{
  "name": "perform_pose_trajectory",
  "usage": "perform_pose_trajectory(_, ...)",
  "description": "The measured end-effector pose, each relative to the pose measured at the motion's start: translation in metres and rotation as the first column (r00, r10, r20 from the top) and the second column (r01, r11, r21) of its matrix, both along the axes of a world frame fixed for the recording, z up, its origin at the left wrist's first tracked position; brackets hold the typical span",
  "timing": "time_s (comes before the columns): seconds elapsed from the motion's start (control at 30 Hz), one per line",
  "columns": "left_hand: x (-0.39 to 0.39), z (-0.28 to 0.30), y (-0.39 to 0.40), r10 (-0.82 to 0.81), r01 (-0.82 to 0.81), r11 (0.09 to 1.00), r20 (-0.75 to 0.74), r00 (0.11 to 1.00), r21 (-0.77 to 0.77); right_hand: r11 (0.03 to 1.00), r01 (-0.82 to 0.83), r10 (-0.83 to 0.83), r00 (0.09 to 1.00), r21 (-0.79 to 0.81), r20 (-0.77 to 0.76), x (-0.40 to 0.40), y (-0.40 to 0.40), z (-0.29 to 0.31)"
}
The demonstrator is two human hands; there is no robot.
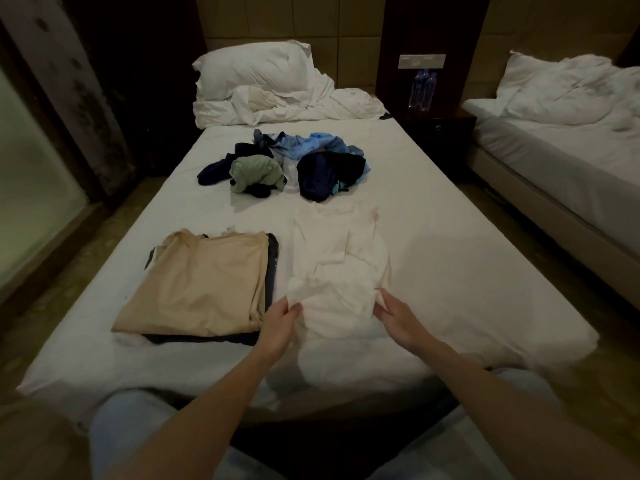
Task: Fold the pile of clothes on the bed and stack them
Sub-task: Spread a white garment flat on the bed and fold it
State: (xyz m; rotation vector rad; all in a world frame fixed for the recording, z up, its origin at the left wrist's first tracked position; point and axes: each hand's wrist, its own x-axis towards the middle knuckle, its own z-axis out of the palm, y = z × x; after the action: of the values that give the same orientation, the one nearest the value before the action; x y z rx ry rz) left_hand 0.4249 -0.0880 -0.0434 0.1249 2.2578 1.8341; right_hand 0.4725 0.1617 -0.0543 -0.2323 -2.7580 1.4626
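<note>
A white garment [341, 268] lies stretched along the bed [467, 271] in front of me, wrinkled at its near end. My left hand [280, 323] pinches its near left corner and my right hand [394, 315] pinches its near right edge. To the left sits a stack of folded clothes [201, 285], a beige top on dark pieces. Farther up the bed is a loose pile of clothes [287, 164]: dark blue, light blue, green and black items tangled together.
A pillow [252, 69] and a crumpled duvet [294, 105] lie at the head of the bed. A dark nightstand [438, 140] with two water bottles [422, 90] stands to the right, and a second bed [561, 140] beyond it. My knees are at the bed's foot.
</note>
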Motion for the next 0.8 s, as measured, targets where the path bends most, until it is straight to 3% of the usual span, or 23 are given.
perform_pose_trajectory(0.1,-0.028,0.015,0.011,0.015,-0.057,0.976,0.199,0.980,0.209,0.963,0.143,-0.144,0.989,-0.230,0.012,-0.020,0.002,0.023)
perform_pose_trajectory(0.2,-0.064,0.028,0.022,-0.006,-0.138,0.915,0.353,0.935,0.380,0.861,0.238,-0.259,0.966,-0.449,0.015,-0.047,0.007,0.049)
perform_pose_trajectory(0.37,-0.128,0.060,0.035,0.009,-0.180,0.859,0.337,0.941,0.480,0.764,0.284,-0.350,0.937,-0.580,-0.001,-0.105,0.023,0.081)
perform_pose_trajectory(0.63,-0.259,0.060,0.063,0.150,-0.222,0.932,0.251,0.956,0.288,0.843,0.319,-0.377,0.925,-0.432,-0.053,-0.229,0.063,0.075)
perform_pose_trajectory(0.8,-0.336,0.020,0.084,0.214,-0.219,0.976,0.144,0.966,0.017,0.852,0.379,-0.391,0.919,-0.362,0.042,-0.312,0.090,0.037)
